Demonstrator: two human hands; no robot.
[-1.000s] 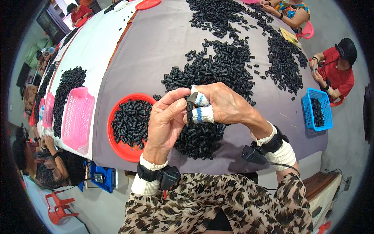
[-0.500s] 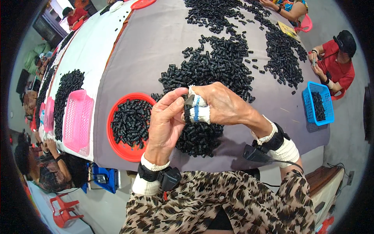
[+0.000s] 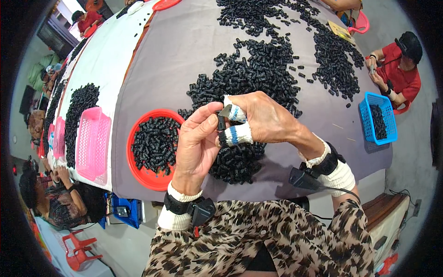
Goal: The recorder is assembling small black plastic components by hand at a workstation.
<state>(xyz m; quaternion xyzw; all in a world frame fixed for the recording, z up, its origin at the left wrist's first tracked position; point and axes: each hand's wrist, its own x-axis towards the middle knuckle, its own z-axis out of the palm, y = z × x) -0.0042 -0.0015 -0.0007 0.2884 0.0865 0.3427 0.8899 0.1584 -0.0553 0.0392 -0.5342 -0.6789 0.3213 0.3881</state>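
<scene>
Between thumb and fingertips, my left hand point(image 3: 196, 138) pinches a small black cylindrical piece point(image 3: 221, 123). My right hand point(image 3: 270, 117) is closed close beside it, its thumb and forefinger wrapped in white covers with blue marks. A small grey blade point(image 3: 225, 111) sticks out from the right fingers, near the upper end of the piece. Under and beyond both hands spreads a big heap of similar black pieces point(image 3: 249, 76). To the left of my left hand, a red round basin point(image 3: 131, 154) holds many more of them.
Left of the basin, a pink basket point(image 3: 93, 143) stands on white cloth by another black heap point(image 3: 82, 104). At right sits a blue basket point(image 3: 392, 131) with black pieces, near a person in red point(image 3: 406, 76). Others work around the grey-covered table point(image 3: 161, 60). Below left is a red stool point(image 3: 78, 251).
My right fingers have opened apart slightly and the blade has turned, so more of the blade and the black piece shows. My left hand has stayed nearly in place.
</scene>
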